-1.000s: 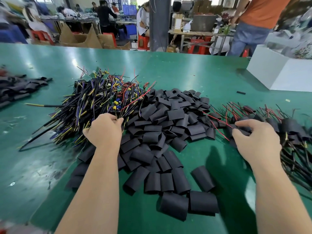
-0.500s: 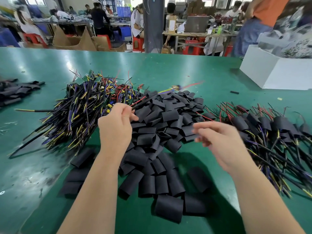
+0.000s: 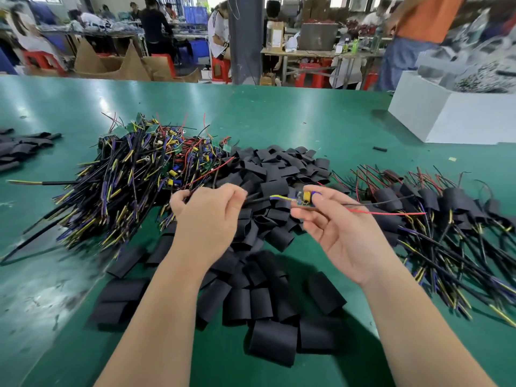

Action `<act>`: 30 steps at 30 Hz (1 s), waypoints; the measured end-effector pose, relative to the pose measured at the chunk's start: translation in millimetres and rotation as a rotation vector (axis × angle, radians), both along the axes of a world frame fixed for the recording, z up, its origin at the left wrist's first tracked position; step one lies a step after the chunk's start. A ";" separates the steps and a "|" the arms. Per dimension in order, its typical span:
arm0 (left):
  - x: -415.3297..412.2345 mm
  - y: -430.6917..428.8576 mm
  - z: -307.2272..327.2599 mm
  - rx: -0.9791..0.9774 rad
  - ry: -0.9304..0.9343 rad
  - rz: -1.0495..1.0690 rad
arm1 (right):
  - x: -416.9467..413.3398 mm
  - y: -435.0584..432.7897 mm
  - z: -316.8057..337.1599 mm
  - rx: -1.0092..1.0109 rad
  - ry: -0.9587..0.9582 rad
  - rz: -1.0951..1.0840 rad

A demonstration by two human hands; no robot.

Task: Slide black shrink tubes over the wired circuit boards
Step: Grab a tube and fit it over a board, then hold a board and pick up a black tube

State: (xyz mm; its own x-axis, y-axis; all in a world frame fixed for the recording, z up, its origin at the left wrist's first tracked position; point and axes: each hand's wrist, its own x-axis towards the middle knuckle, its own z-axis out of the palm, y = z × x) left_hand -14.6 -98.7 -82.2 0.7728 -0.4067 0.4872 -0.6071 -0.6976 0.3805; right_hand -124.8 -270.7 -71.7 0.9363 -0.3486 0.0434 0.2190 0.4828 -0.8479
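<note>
A small wired circuit board [image 3: 303,198] with a yellow capacitor is held above the table, red and black leads trailing right. My right hand [image 3: 335,230] pinches the board between thumb and fingers. My left hand [image 3: 208,216] grips the board's black cable, which runs from my fist to the board. Below both hands lies a heap of flat black shrink tubes [image 3: 268,238]. A pile of bare wired boards [image 3: 145,180] sits to the left. Boards with tubes on them [image 3: 435,216] lie to the right.
The green table [image 3: 307,124] stretches back to a white box [image 3: 452,118] at the far right. More black tubes [image 3: 19,149] lie at the left edge. One loose black piece [image 3: 379,148] sits near the box. People work at benches behind.
My left hand has pulled one wired board out of the left pile. My right hand left the right pile, came to the middle and took hold of the board.
</note>
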 end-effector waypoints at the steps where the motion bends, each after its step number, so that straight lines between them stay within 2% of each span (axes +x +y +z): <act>1: -4.2 -3.6 1.9 -0.041 -0.010 -0.084 | 1.1 3.6 -0.8 -0.018 0.007 0.016; 3: -13.4 -11.1 4.4 -0.152 -0.003 -0.311 | 2.6 9.1 -3.0 -0.043 0.012 0.039; 5: -17.7 -16.3 4.5 -0.203 0.020 -0.445 | 1.6 12.3 -4.3 -0.054 0.005 0.055; 8: -17.9 -16.3 4.2 -0.193 0.024 -0.446 | 0.0 12.1 -4.7 -0.088 0.024 0.048; 9: -17.7 -15.9 3.9 -0.170 0.032 -0.439 | -0.5 11.1 -4.2 -0.164 0.052 0.031; 11: -16.9 -16.0 2.1 -0.089 0.039 -0.404 | -4.0 4.5 -3.1 -0.535 0.152 -0.017; 13: -14.4 -16.3 -1.2 -0.014 0.004 -0.333 | -10.7 -9.2 -0.9 -1.111 0.335 -0.049; 14: -13.1 -16.0 -3.2 0.009 -0.024 -0.290 | -16.0 -16.9 1.0 -1.363 0.443 -0.024; 15: -12.0 -15.5 -4.3 0.014 -0.044 -0.253 | -22.0 -23.5 2.8 -1.514 0.559 0.041; 17: -9.6 -14.7 -4.6 0.001 -0.057 -0.203 | -31.6 -28.1 5.6 -1.491 0.762 0.242; 19: -7.6 -14.9 -4.0 -0.018 -0.067 -0.166 | -33.9 -21.7 5.0 -1.484 0.845 0.361; 22: -7.9 -14.3 -2.5 -0.067 -0.062 -0.132 | -25.2 -11.9 -2.3 -1.682 0.722 0.185; 24: -8.0 -12.4 -2.6 -0.093 -0.068 -0.110 | -19.5 -8.3 -5.4 -1.720 0.604 0.063; 26: -6.5 -10.4 -2.6 -0.117 -0.075 -0.092 | -16.4 -6.7 -8.5 -1.681 0.526 -0.024; 30: -3.6 -6.4 -0.3 -0.180 -0.059 -0.094 | -15.2 -9.0 -13.5 -1.458 0.461 -0.173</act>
